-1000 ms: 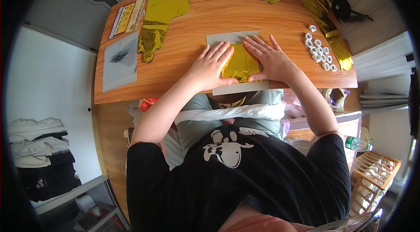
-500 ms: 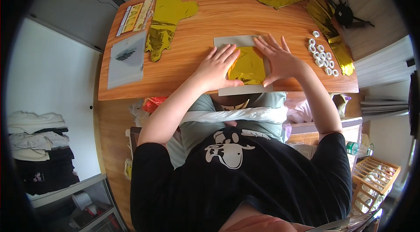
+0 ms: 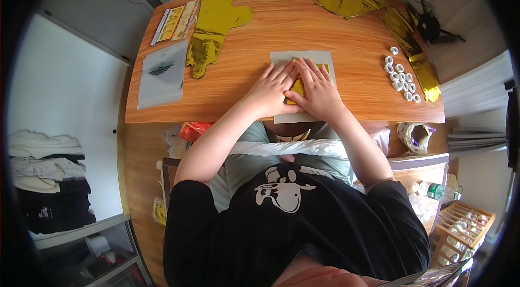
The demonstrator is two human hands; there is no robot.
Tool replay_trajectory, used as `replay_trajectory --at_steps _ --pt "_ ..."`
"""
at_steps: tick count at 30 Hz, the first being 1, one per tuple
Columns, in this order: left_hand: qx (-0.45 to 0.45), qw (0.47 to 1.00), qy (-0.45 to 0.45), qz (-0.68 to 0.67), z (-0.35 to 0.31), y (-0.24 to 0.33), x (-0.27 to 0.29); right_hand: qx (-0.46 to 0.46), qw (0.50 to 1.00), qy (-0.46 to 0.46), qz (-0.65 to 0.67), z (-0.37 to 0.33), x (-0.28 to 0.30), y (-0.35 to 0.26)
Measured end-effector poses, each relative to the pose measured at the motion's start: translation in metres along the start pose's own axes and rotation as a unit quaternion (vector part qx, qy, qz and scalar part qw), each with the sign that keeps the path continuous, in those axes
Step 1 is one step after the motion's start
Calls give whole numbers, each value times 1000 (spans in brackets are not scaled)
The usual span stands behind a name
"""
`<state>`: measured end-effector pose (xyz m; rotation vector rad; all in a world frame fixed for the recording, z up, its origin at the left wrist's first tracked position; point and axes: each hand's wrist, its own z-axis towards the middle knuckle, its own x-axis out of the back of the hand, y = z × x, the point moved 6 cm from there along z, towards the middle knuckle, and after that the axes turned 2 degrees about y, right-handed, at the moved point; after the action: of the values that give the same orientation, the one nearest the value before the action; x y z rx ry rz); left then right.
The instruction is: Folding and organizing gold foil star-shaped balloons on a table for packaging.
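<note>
A folded gold foil piece (image 3: 297, 87) lies on a grey rectangular sheet (image 3: 309, 55) near the table's front edge. My left hand (image 3: 269, 90) rests flat over the foil's left part, fingers stretched out. From the right, my right hand (image 3: 320, 91) lies flat on the foil, its fingertips meeting those of the left. Only a strip between the hands and a corner beyond the right fingers show of the foil; the hands hide the rest. Neither hand grips anything.
Flat gold foil balloons lie at the far left (image 3: 222, 13) and far right (image 3: 346, 0). Several small white rings (image 3: 398, 84) sit at the right. Printed strips (image 3: 174, 21) and clear plastic sleeves (image 3: 162, 84) lie left. A black stand (image 3: 429, 23) occupies the right back corner.
My right hand has moved left from the foil's right edge onto the foil, beside my left hand. The foil is now mostly covered and looks narrower.
</note>
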<state>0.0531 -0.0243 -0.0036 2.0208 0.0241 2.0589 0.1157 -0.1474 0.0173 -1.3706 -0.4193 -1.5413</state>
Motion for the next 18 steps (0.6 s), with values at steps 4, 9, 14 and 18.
replay_trajectory --at_steps 4,9,14,18 --pt "-17 1000 14 13 -1 2 4 4 1000 13 -23 -1 -2 -2" --pt "45 991 127 -8 -24 -60 37 -7 998 -4 -59 -2 -4 -1" --pt "305 888 345 21 -140 -176 104 -14 998 -13 -65 -1 -1 -2" --pt "453 794 397 83 -263 -254 106 -9 998 -26 -61 2 -4 -8"
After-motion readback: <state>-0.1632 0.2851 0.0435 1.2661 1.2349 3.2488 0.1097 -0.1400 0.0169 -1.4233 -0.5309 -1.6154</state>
